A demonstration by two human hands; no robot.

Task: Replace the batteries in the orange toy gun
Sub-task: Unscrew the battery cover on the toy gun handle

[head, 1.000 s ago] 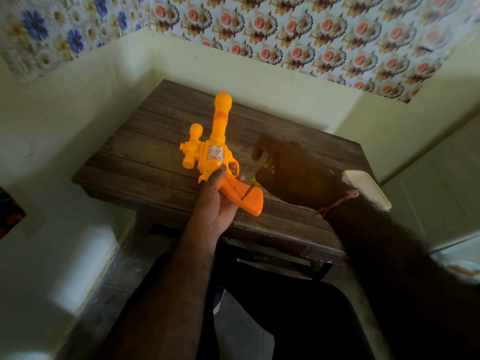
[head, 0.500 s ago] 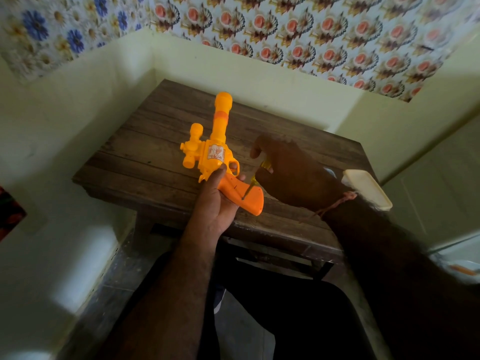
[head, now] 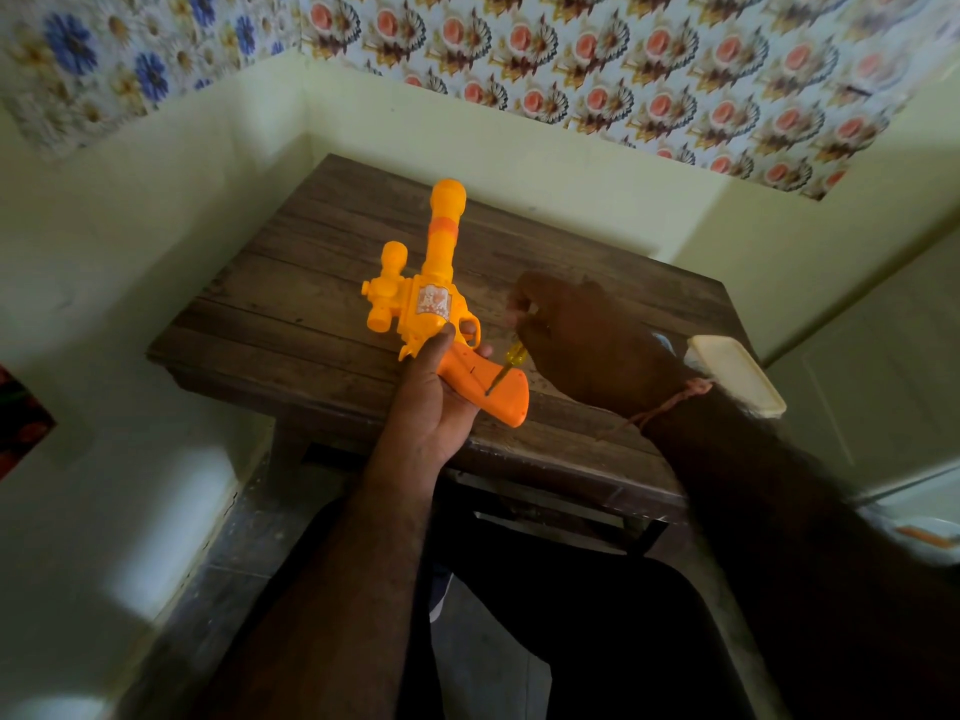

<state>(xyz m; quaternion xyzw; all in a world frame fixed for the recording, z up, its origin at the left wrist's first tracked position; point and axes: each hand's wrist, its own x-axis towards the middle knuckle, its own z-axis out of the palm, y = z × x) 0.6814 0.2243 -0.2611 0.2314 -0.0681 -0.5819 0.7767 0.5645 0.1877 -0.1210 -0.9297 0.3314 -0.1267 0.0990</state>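
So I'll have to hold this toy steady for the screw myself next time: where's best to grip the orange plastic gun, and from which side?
Grip the orange plastic toy gun where handle meets body, coming from below, as the left hand does. That likely leaves the flat handle face bare for the yellow-handled screwdriver held by the right hand, with the long barrel pointing away.

This looks like a room in a home. A small wooden desk (head: 322, 283) sits in a corner, and flowery wallpaper (head: 649, 80) covers the pale walls above it.
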